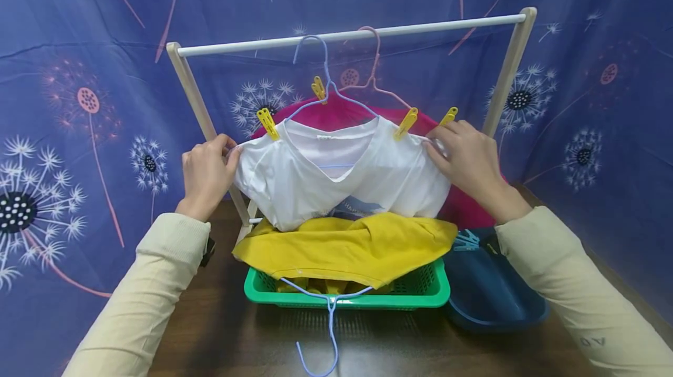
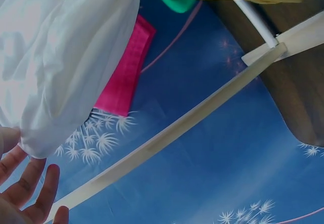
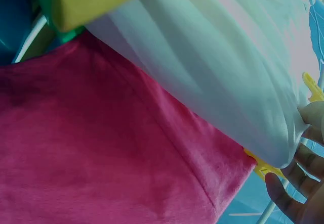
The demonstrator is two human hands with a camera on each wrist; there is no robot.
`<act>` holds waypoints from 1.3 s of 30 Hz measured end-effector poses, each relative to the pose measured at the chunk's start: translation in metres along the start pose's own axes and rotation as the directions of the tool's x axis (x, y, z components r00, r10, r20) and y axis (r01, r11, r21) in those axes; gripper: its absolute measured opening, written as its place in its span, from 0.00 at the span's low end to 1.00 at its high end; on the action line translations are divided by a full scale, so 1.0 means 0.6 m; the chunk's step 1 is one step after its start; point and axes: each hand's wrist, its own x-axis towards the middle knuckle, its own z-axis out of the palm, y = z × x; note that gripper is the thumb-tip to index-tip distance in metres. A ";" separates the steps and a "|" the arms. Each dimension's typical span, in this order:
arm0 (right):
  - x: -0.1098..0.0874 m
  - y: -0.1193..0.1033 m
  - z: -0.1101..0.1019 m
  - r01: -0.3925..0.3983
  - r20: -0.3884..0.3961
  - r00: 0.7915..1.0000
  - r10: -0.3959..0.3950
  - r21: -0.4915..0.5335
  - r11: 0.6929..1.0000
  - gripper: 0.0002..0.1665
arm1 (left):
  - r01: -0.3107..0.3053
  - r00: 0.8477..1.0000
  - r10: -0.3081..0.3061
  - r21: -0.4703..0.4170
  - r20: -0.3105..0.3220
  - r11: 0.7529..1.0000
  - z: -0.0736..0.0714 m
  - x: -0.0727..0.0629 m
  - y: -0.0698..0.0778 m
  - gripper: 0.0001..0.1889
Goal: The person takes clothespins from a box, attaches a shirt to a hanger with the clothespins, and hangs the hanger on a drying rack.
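Note:
A white T-shirt (image 1: 315, 184) hangs on a blue hanger (image 1: 327, 73), with two yellow clothespins (image 1: 268, 124) clipped at its shoulders. My left hand (image 1: 207, 172) pinches the shirt's left shoulder edge between thumb and fingers. At the other shoulder, my right hand (image 1: 468, 158) pinches the white cloth the same way. Both wrist views show the white fabric (image 2: 66, 67) drawn to the fingertips. Behind it hangs a magenta garment (image 3: 116, 143) on a pink hanger (image 1: 375, 61), with yellow clothespins on it too. The blue hanger's hook end stands at the rack's bar.
A wooden rack with a white bar (image 1: 420, 29) stands at the back. In front, a yellow garment (image 1: 347, 248) with another blue hanger (image 1: 331, 312) lies over a green basket (image 1: 347, 301). A dark blue bin (image 1: 494, 289) with light-blue clothespins (image 1: 465, 241) is at right.

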 end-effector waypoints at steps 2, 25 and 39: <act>0.004 0.001 -0.001 -0.004 -0.008 1.000 0.004 0.004 1.000 0.13 | 0.011 1.000 -0.011 -0.002 -0.008 1.000 0.000 0.007 0.002 0.11; 0.053 0.008 -0.013 -0.081 -0.061 0.995 0.081 0.004 0.997 0.13 | 0.102 0.994 -0.100 0.037 -0.054 0.994 0.007 0.071 0.031 0.13; 0.044 0.002 -0.010 -0.151 0.050 0.988 0.149 0.034 0.988 0.13 | 0.137 0.989 -0.140 0.075 0.042 0.988 0.023 0.067 0.028 0.13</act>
